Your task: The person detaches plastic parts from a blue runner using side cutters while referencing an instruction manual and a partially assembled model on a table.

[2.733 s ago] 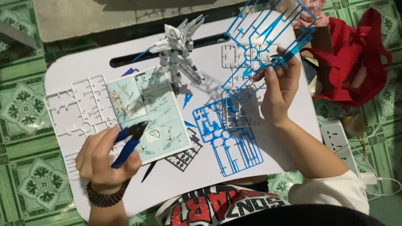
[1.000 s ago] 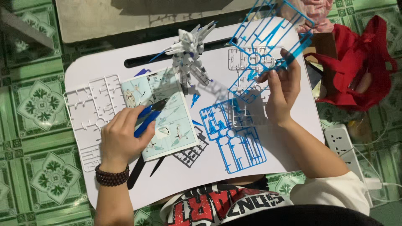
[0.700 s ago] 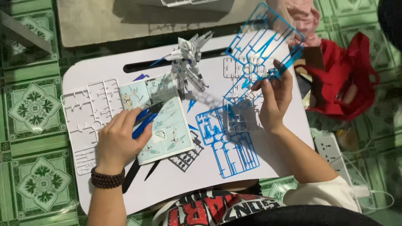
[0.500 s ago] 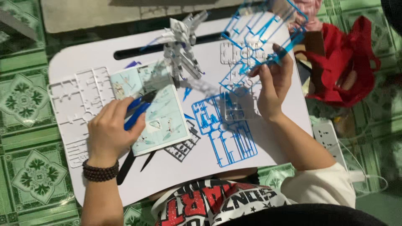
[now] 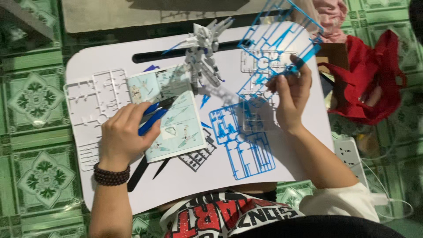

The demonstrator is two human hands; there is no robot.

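My left hand grips blue-handled nippers over an open instruction booklet on a white lap tray. My right hand holds up a blue plastic parts frame above the tray's right side. A white and blue robot model stands at the tray's far middle. Another blue parts frame lies flat near my right wrist. A white parts frame lies at the tray's left.
A dark grey parts frame pokes out under the booklet. Red cloth lies right of the tray, a white power strip below it. Green patterned floor tiles surround the tray.
The view has shifted a little. My left hand stays on the booklet with the nippers. My right hand keeps the blue frame raised, roughly in the same place.
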